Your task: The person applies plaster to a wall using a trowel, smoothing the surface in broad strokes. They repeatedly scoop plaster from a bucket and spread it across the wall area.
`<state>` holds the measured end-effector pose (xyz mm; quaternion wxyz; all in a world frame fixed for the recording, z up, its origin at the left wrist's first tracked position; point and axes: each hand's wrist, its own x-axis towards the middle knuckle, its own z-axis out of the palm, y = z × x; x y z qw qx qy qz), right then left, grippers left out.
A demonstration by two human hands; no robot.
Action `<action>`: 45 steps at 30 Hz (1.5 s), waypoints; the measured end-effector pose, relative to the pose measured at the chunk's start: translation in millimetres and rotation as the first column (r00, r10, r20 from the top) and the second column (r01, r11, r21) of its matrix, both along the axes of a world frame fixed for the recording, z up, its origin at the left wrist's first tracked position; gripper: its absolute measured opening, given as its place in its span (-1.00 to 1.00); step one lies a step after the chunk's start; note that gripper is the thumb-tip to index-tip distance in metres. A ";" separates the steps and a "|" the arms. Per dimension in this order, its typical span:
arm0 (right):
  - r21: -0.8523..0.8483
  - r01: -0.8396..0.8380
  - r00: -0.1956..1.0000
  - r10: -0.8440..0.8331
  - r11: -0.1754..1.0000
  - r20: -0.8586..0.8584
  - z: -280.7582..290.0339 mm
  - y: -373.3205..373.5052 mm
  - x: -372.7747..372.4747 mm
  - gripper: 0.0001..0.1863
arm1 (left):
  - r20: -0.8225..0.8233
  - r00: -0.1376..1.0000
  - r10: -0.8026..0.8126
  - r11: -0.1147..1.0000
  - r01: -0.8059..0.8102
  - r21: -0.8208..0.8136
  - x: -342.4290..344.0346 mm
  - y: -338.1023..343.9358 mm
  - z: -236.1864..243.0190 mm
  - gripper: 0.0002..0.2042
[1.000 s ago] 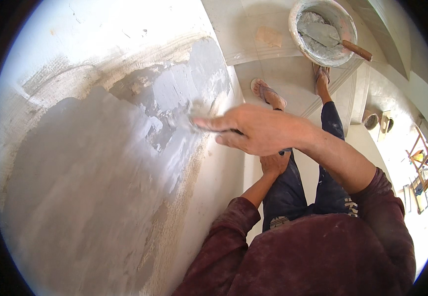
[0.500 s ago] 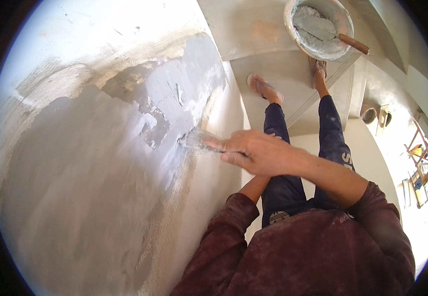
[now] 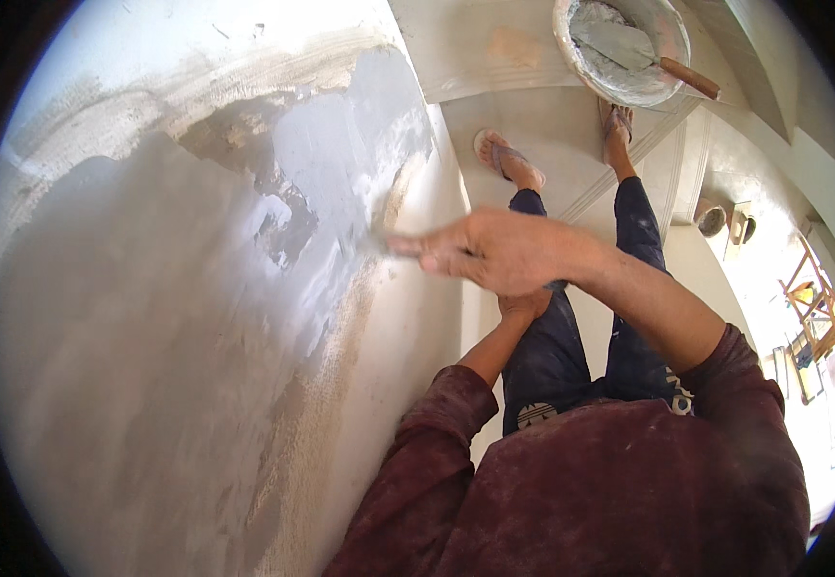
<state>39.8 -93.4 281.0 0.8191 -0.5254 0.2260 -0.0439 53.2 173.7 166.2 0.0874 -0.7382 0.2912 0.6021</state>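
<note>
My right hand (image 3: 499, 252) grips a blurred metal trowel (image 3: 384, 240) against the wall (image 3: 139, 365), over a patch of wet grey plaster with rough, lighter edges. Its fingers point left, wrapped on the tool. My left hand (image 3: 523, 306) is lower, at my left thigh in dark trousers, partly behind my right hand, so its fingers are mostly hidden. At the top of the view a white bucket (image 3: 567, 53) of grey mix holds a second trowel with a wooden handle (image 3: 689, 77) lying across its rim.
My sandalled feet stand on pale tiled stair steps (image 3: 562, 125) with grooved edges. A white ledge (image 3: 417, 288) runs along the wall's foot. At the right are small buckets (image 3: 711, 219), a wooden frame (image 3: 817, 308) in bright light, and a curved pale structure (image 3: 764, 58).
My right hand and trowel swept down the wall half a second ago and are now back higher up. My left hand, hidden then, shows again. The whole view has shifted slightly.
</note>
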 end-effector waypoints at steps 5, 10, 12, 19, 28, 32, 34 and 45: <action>-0.085 0.099 0.985 -0.110 0.991 -0.131 9.7 -39.6 -5.9 -0.46 | 0.040 0.989 -0.143 0.990 0.143 0.005 11.5 -54.9 25.6 -0.57; -0.152 -0.153 0.934 0.092 0.976 -0.345 35.2 -121.4 16.4 -0.44 | 0.070 0.987 -0.142 0.968 0.153 -0.197 9.0 -31.9 19.3 -0.59; -0.248 -0.083 0.988 0.047 0.965 -0.147 9.9 -92.8 19.5 -0.47 | 0.078 0.987 -0.141 0.961 0.155 -0.228 8.6 -25.8 14.9 -0.61; 0.041 -0.214 0.976 0.215 0.976 -0.035 29.0 -17.2 -5.3 -0.52 | 0.164 0.974 -0.156 0.921 0.204 -0.333 -0.2 46.7 -22.6 -0.59; -0.193 -0.188 0.940 0.120 0.963 -0.319 -25.6 -133.2 22.8 -0.33 | 0.045 0.991 -0.126 0.981 0.131 -0.145 7.5 -40.0 20.8 -0.60; -0.296 0.075 0.995 -0.090 0.952 -0.038 -29.6 -66.5 18.5 -0.46 | 0.075 0.987 -0.144 0.977 0.154 -0.149 7.2 -35.4 19.4 -0.61; -0.006 -0.040 0.999 0.039 0.999 -0.035 -20.6 -34.6 6.1 -0.50 | 0.096 0.982 -0.162 0.980 0.171 -0.103 2.7 -39.6 15.2 -0.61; -0.206 0.123 0.974 -0.158 0.971 -0.161 -78.8 -78.8 29.1 -0.48 | 0.056 0.983 -0.173 0.970 0.180 -0.164 6.9 -39.5 18.1 -0.62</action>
